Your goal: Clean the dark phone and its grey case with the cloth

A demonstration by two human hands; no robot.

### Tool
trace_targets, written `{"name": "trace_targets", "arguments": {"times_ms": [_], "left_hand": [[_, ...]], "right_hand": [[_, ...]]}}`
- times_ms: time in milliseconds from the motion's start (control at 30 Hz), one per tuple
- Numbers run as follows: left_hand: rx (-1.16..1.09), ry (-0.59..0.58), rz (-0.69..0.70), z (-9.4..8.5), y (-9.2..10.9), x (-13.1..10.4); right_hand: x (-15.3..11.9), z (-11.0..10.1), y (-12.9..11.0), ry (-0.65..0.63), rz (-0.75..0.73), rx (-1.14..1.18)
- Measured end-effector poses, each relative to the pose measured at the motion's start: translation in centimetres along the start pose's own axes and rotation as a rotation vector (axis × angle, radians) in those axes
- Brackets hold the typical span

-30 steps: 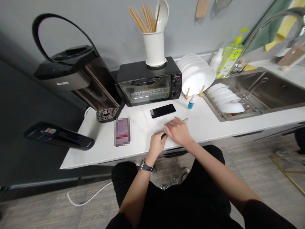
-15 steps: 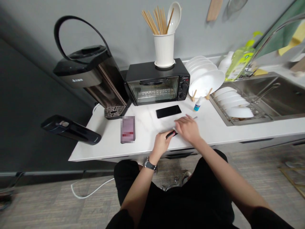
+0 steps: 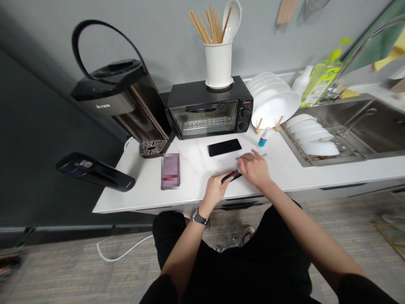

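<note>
Left grip (image 3: 216, 190) pinches the dark end of a slim black-and-red tool (image 3: 230, 176) on the worktop (image 3: 196, 169). Right grip (image 3: 255, 169) covers its far end; whether it clasps, I cannot tell. A phone (image 3: 224, 147) lies at twelve o'clock.

A white countertop (image 3: 284, 169) was seen bearing a toaster oven (image 3: 210, 107), a black water boiler (image 3: 126, 101), a dark phone (image 3: 224, 147), a small blurred card (image 3: 170, 170), a small dropper bottle (image 3: 263, 137) and racked plates (image 3: 272, 103).
</note>
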State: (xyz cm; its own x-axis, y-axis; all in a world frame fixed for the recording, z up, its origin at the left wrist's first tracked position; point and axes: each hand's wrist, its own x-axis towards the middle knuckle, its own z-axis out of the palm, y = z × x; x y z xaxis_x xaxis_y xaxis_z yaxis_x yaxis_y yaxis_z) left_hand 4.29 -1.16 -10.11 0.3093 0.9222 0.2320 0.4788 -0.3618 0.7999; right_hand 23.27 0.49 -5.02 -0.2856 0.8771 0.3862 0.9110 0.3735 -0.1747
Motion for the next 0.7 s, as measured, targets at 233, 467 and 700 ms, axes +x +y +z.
{"name": "trace_targets", "arguments": {"times_ms": [233, 467, 700], "left_hand": [[0.081, -0.001, -0.056, 0.7, -0.3, 0.4], [0.018, -0.003, -0.017, -0.2, 0.0, -0.2], [0.096, 0.037, -0.012, 1.0, -0.5, 0.4]], "right_hand": [[-0.8, 1.3, -6.0, 0.049, -0.13, 0.067], [0.0, 0.4, -0.2, 0.011, -0.022, 0.017], [-0.7, 1.3, -5.1, 0.078, -0.102, 0.096]]}}
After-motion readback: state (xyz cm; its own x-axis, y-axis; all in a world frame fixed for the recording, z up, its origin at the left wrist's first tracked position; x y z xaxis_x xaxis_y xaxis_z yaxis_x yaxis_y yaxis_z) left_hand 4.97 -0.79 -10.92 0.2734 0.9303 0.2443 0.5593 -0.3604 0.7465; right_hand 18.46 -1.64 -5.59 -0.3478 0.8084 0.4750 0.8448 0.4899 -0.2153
